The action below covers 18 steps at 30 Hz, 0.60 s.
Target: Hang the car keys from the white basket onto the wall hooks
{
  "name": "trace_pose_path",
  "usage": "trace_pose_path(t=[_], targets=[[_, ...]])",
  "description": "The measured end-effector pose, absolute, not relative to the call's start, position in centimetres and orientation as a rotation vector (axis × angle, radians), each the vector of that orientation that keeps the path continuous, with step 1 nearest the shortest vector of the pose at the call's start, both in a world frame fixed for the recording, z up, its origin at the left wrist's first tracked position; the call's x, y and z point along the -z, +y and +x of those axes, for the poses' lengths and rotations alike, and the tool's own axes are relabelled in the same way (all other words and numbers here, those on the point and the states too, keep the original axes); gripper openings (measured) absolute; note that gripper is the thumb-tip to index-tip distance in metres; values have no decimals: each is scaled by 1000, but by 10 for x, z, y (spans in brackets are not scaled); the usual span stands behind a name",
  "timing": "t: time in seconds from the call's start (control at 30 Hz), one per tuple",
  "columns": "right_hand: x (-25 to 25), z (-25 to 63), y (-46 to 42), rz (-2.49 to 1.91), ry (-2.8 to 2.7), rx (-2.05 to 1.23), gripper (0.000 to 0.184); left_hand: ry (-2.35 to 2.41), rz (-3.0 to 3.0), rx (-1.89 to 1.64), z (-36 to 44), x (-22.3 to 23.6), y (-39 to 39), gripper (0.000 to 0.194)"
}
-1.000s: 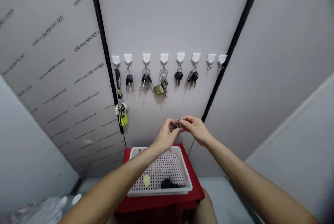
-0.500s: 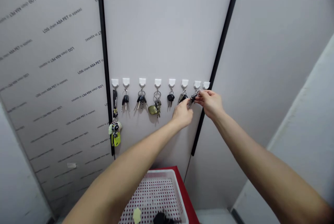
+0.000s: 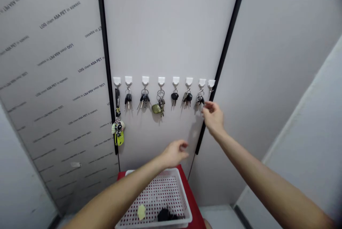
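Note:
A row of several white adhesive hooks [image 3: 161, 81] runs across the pale wall panel [image 3: 165, 36]. A small bunch of keys on a ring [image 3: 200, 98] hangs from the second hook from the right, and my right hand [image 3: 213, 118] is just below and to the right of it, fingers loosely apart and holding nothing. The rightmost hook [image 3: 211, 83] has nothing on it. My left hand [image 3: 175, 153] is lower, open and empty in the air above a white plastic basket [image 3: 181, 197].
Several other key bunches hang on hooks to the left, including a black lanyard with a yellow-green fob [image 3: 119, 138]. The basket stands on a red stool [image 3: 187, 182] and holds a yellow-green tag [image 3: 141, 212] and a black key fob [image 3: 165, 215].
Both hands have let go of the key bunch, which now hangs from its hook. My left hand has dropped towards the basket, and my right hand has moved slightly down and right.

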State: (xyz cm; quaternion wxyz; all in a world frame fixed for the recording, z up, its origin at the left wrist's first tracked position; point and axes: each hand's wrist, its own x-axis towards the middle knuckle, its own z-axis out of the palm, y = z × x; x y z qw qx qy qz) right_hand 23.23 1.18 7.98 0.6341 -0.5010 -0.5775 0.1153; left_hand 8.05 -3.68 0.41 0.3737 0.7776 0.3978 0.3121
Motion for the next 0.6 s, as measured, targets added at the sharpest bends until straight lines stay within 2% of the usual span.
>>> trace_pose_path(t=[0.07,0.17,0.23,0.4,0.6], targets=[[-43,220,-10,-1237,-1587,-203,19,1067,1927,-586,60,37,-50,38],[20,196,-50,-1240,-2329,-496,18,1179,1860,-324,34,88,-72,42],[55,181,-72,-1204,-2644,-571,21,1191,1843,-232,23,109,-84,36],[101,158,-87,-1336,-2896,-606,22,1193,1950,-196,18,122,-95,24],[107,156,-72,-1385,-2854,-448,24,1406,2112,-214,22,121,-92,24]])
